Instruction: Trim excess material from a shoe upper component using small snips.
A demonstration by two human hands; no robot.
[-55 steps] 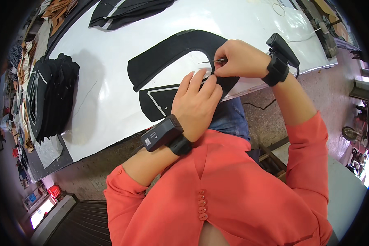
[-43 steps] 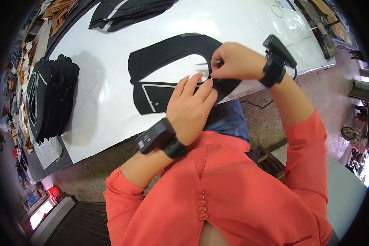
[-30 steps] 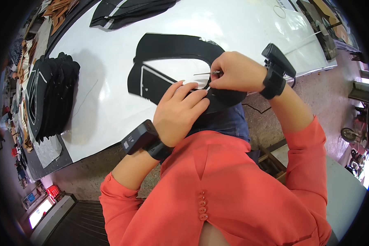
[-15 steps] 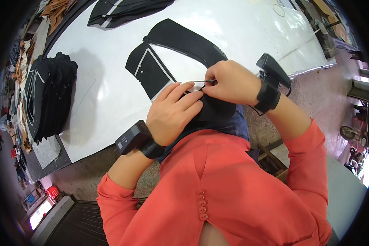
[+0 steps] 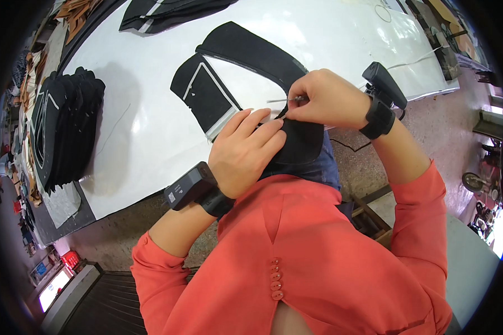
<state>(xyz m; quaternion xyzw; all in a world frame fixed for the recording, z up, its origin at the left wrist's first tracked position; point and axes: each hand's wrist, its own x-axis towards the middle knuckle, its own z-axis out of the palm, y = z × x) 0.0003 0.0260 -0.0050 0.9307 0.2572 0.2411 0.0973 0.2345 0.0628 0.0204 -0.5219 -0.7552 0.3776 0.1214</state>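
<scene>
"What's the right hand (image 5: 330, 99) doing?"
"It's pinching a thin metal tool (image 5: 285, 100), fingers curled."
"And the left hand (image 5: 243, 148)?"
"It's lying half-spread on the black piece (image 5: 251, 50), which is stretching toward eleven o'clock; a dark stack (image 5: 72, 128) is sitting at nine."

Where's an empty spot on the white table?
Crowded: near the right hand, left hand and black piece. Bare: right of the piece, beyond the right hand; also between the piece and left stack, except a thin line.
</scene>
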